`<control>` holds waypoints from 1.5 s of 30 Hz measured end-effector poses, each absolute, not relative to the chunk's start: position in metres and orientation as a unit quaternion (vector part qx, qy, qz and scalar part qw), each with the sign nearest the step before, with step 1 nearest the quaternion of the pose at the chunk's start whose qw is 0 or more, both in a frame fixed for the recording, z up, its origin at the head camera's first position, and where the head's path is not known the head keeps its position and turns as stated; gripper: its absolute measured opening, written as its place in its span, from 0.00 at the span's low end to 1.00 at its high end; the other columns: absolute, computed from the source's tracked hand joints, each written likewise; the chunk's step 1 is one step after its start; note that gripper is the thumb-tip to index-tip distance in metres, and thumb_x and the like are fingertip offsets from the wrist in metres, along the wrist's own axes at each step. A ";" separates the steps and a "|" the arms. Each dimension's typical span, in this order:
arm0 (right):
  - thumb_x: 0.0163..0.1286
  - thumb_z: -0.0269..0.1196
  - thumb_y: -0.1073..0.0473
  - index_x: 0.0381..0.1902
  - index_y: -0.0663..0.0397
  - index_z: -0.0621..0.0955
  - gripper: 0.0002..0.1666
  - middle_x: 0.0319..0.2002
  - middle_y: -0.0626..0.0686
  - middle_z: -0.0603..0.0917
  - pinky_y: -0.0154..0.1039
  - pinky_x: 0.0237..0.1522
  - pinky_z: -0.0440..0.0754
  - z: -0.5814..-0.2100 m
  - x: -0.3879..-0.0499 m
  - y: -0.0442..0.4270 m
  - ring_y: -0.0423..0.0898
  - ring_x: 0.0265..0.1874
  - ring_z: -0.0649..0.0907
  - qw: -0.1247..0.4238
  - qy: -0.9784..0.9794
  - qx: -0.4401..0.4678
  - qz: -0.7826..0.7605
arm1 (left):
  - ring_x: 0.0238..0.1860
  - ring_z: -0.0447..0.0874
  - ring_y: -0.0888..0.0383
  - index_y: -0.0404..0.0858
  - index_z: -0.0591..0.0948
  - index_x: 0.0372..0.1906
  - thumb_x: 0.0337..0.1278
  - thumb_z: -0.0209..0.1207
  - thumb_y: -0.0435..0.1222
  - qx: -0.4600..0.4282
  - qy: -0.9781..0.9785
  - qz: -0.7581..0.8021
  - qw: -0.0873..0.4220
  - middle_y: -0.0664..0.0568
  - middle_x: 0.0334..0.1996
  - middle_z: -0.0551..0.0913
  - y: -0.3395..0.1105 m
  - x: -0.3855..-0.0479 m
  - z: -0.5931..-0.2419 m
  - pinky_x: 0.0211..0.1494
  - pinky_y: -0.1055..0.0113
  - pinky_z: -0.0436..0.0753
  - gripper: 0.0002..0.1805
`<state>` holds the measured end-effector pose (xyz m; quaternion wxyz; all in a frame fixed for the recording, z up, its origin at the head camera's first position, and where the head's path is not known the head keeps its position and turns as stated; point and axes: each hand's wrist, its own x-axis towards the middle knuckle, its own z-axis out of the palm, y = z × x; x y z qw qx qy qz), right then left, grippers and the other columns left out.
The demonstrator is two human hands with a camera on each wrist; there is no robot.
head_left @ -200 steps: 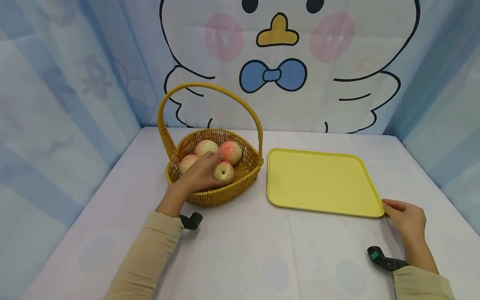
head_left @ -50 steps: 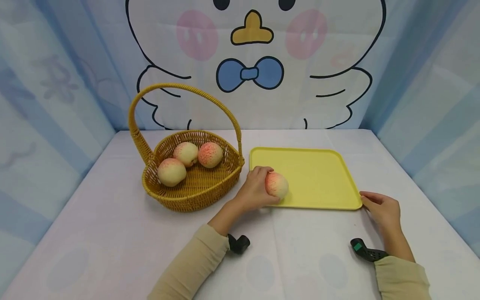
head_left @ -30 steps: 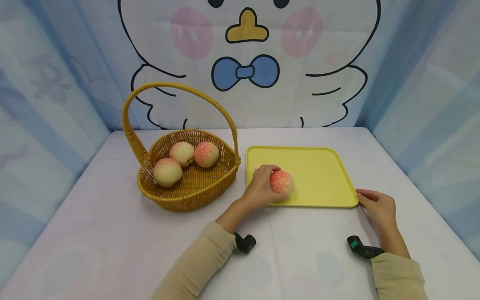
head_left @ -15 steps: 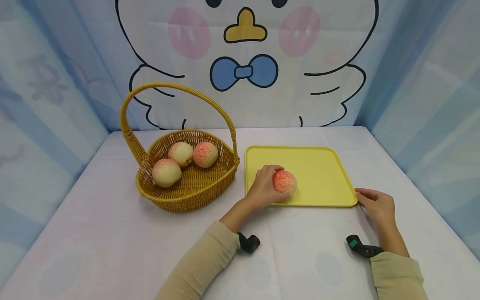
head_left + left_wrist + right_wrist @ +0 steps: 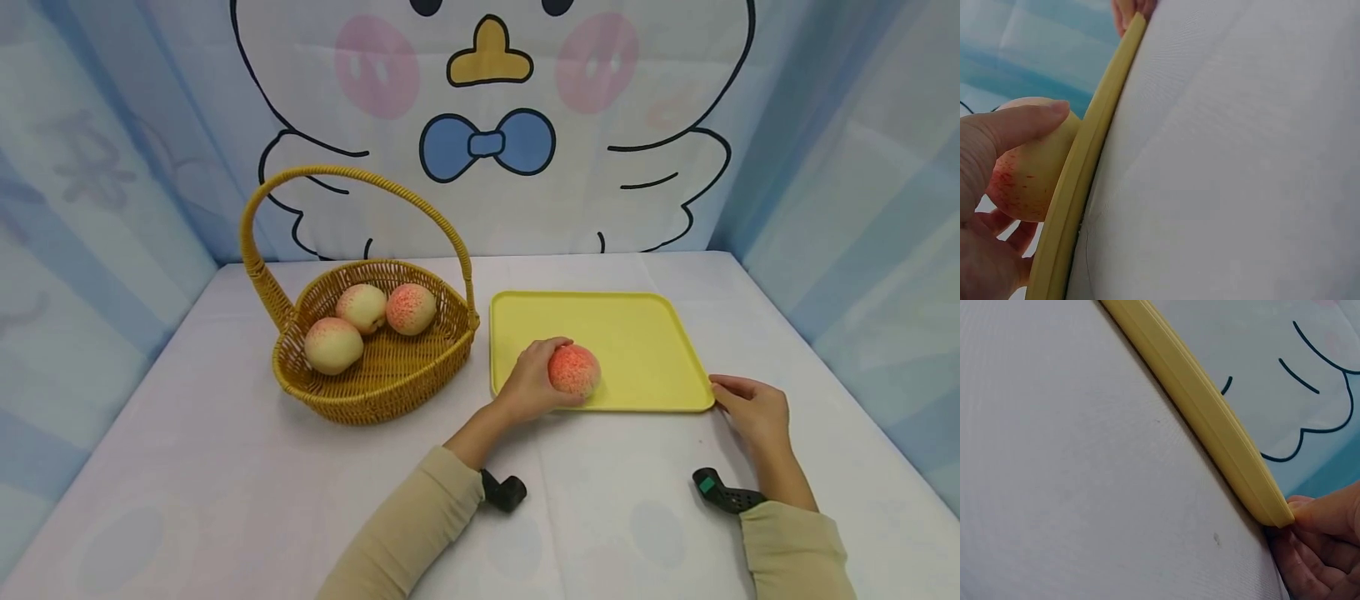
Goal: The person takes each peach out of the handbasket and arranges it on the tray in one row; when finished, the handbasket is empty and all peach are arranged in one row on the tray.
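Observation:
My left hand grips a peach, its red-speckled side facing the head camera, at the near left part of the yellow tray. In the left wrist view the thumb lies across the peach, just behind the tray's raised edge; whether the peach touches the tray floor is hidden. With thumb and fingers, my right hand pinches the tray's near right corner. The right wrist view shows this hand at the end of the tray's rim.
Left of the tray stands a wicker basket with a tall arched handle. Three peaches lie inside, one of them a pale peach at the left. A white cloth covers the table, and a printed curtain hangs behind.
My left hand has taken the peach out of the basket and carried it right to the tray. Lately the peach has turned and shifted slightly right. The right hand has stayed on the tray corner.

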<state>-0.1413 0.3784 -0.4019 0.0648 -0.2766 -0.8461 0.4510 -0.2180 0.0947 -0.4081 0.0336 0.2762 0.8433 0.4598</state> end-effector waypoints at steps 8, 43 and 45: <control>0.68 0.55 0.56 0.56 0.68 0.74 0.25 0.52 0.63 0.75 0.20 0.22 0.72 -0.403 -0.142 0.379 0.39 0.37 0.73 0.061 -0.848 -0.277 0.448 | 0.55 0.67 0.54 0.40 0.68 0.60 0.35 0.73 0.38 0.289 0.839 0.460 0.032 0.47 0.54 0.69 0.082 -0.211 -0.400 0.55 0.63 0.70 0.41; 0.68 0.54 0.60 0.53 0.70 0.75 0.21 0.51 0.68 0.75 0.23 0.29 0.69 -0.408 -0.146 0.383 0.57 0.51 0.72 0.083 -0.883 -0.232 0.400 | 0.46 0.75 0.58 0.43 0.74 0.54 0.45 0.69 0.36 0.300 0.830 0.470 0.016 0.50 0.47 0.73 0.103 -0.224 -0.400 0.46 0.75 0.74 0.28; 0.68 0.54 0.60 0.53 0.71 0.75 0.21 0.51 0.68 0.75 0.23 0.29 0.69 -0.409 -0.149 0.382 0.57 0.51 0.72 0.083 -0.885 -0.226 0.399 | 0.45 0.75 0.58 0.43 0.74 0.54 0.44 0.69 0.36 0.294 0.832 0.471 0.015 0.50 0.47 0.73 0.104 -0.225 -0.400 0.45 0.74 0.74 0.28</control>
